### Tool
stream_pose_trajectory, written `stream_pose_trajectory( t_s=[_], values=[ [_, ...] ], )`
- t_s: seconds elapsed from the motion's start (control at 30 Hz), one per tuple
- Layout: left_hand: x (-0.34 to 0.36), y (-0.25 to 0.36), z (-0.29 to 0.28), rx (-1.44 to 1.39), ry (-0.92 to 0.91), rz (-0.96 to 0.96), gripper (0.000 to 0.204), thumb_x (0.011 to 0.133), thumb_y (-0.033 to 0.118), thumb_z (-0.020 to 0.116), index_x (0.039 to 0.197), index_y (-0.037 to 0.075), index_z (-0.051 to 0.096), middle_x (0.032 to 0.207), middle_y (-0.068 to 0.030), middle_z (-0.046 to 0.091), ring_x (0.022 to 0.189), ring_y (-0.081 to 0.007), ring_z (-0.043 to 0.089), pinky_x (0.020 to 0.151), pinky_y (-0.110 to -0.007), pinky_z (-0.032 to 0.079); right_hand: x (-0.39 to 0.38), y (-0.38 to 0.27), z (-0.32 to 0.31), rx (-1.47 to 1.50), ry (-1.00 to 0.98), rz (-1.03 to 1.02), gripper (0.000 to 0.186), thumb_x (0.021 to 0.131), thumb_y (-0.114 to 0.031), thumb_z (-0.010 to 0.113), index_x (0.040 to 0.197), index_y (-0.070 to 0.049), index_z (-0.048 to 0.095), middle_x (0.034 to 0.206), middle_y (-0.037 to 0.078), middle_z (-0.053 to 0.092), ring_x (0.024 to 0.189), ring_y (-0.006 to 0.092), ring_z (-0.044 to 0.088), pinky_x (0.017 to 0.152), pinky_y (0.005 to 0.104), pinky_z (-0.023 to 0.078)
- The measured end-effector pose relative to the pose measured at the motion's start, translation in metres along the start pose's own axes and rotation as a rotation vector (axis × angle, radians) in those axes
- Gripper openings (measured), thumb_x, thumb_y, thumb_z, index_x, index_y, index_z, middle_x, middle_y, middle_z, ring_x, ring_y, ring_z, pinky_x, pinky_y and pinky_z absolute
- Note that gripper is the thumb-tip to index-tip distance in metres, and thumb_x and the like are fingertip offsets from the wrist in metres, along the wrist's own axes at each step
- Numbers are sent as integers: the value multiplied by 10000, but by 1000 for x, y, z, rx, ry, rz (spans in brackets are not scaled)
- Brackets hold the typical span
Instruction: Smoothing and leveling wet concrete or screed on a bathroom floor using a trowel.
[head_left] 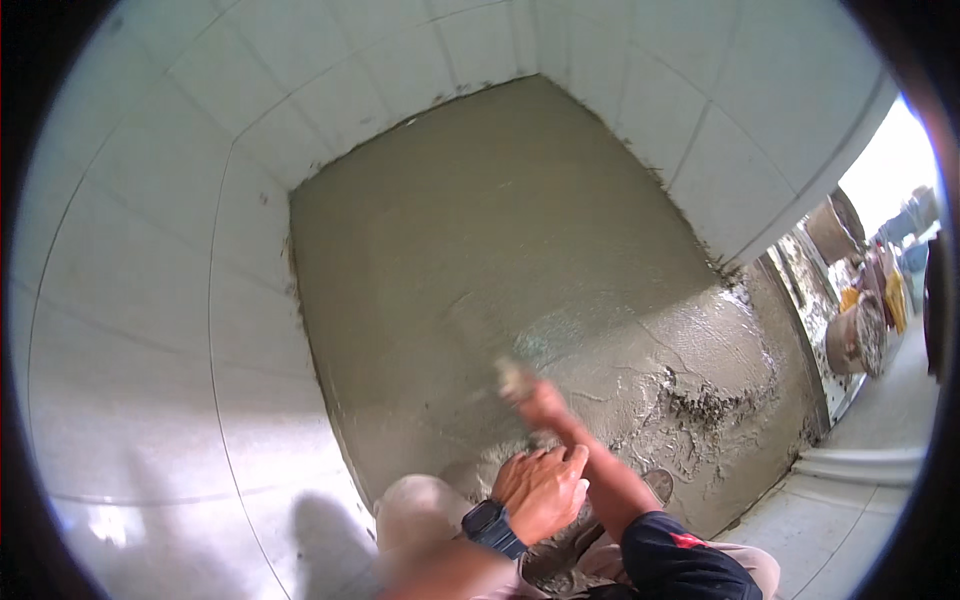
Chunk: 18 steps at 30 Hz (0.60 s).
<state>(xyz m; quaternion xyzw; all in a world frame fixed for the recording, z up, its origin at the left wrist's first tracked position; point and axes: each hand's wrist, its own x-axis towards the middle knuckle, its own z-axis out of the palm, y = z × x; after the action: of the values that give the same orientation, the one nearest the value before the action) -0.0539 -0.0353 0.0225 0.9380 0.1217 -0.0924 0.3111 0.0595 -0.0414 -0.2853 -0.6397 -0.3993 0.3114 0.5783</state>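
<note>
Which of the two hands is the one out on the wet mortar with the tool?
The right hand, stretched forward over the grey mortar bed and gripping a blurred trowel. The left hand, with a dark wristwatch, rests back by the knee.

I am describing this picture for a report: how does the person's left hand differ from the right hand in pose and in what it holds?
The right hand is stretched forward and grips a trowel on the wet mortar; the left hand is drawn back near the knee, holding nothing. The right hand looks motion-blurred; the left hand is sharp. The left wrist carries a dark watch; none shows on the right. Both are bare.
</note>
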Motion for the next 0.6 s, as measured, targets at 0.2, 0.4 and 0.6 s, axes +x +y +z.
stream_pose_trajectory(
  t_s=[0.2,0.4,0.6],
  values=[
    [-6,14,23,-34,47,39,326,810,183,592,1100,45,540,927,-119,620,897,-287,618,770,-429,444,-34,-41,-148,-323,564,366,430,962,-317,523,1270,-19,563,1074,115,641,904,200,581,792,345,463],
    [-4,20,16,-70,-127,30,360,781,171,608,1103,37,520,942,-133,611,912,-288,608,769,-449,434,-43,-60,-73,122,396,294,242,924,-292,617,1006,-69,664,794,8,656,628,79,569,553,252,467],
    [8,23,24,-99,256,20,409,825,231,594,1174,32,517,1002,-125,584,961,-276,580,771,-447,439,-45,-79,120,60,-163,371,466,925,-327,619,1307,-71,545,1010,96,660,931,174,603,802,324,488]
  ],
)
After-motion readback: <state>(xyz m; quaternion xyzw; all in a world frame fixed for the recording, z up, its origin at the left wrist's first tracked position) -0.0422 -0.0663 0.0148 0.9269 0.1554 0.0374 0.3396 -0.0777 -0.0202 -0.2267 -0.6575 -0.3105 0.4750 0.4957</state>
